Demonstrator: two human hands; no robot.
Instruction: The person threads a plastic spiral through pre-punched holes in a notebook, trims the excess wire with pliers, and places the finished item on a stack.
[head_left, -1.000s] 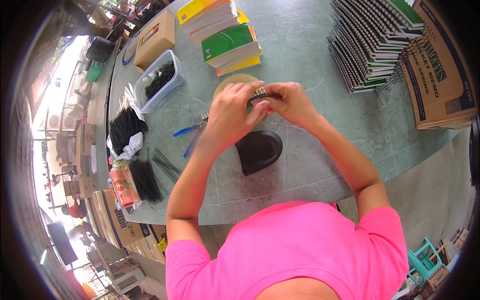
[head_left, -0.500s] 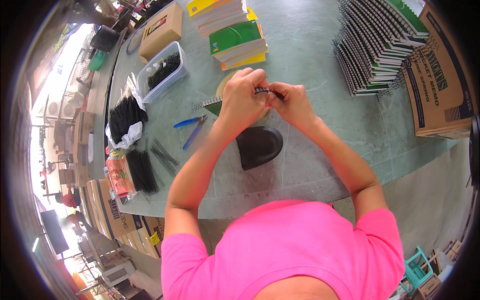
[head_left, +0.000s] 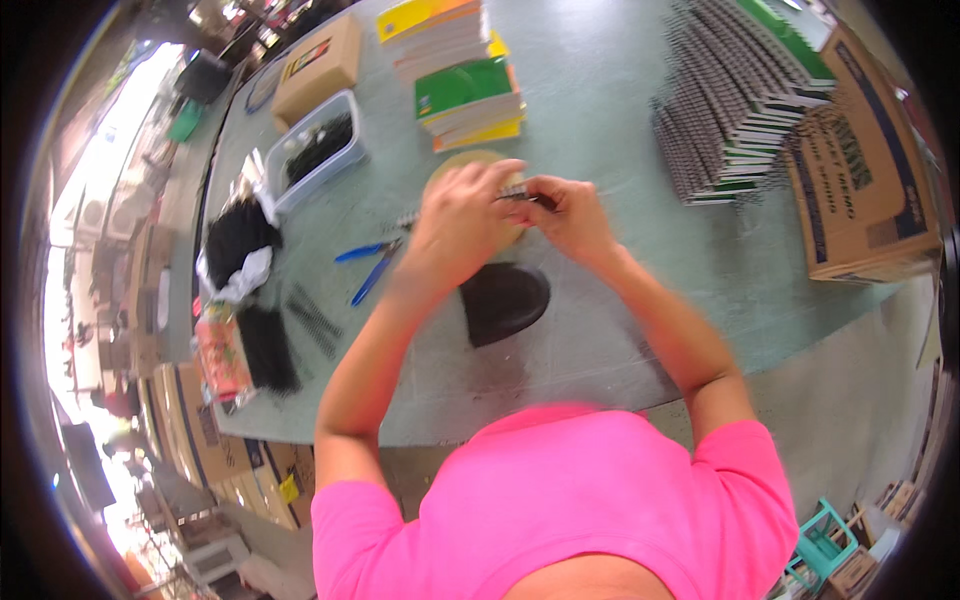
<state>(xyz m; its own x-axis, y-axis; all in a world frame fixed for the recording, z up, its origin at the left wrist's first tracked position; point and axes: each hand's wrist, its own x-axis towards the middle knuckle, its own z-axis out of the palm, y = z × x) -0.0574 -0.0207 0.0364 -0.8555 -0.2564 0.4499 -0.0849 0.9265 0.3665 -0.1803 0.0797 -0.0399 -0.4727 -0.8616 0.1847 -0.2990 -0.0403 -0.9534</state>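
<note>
Both of my hands are together above the table, at the bound edge of a small spiral notebook. My left hand [head_left: 455, 225] is closed over the notebook and hides most of it. A short stretch of its spiral coil [head_left: 511, 193] shows between my hands. My right hand [head_left: 572, 220] pinches the dark end of the coil between thumb and fingers. Beneath my hands lies a round tan object [head_left: 462, 166], partly covered. A black pad with one rounded end [head_left: 505, 303] lies just nearer to me. Blue-handled pliers [head_left: 372, 268] rest left of my left wrist.
Stacked notebooks with green and yellow covers [head_left: 465, 90] stand at the far middle. More spiral notebooks [head_left: 740, 110] are piled at right beside a cardboard box [head_left: 860, 170]. At left are a clear tub of black coils [head_left: 318, 150], a white bag of coils [head_left: 240, 245] and loose coils [head_left: 268, 350].
The view has shifted a little, so the table's things sit slightly more to the left. My hands stay on the notebook; my left fingers have spread over its bound edge and blurred slightly.
</note>
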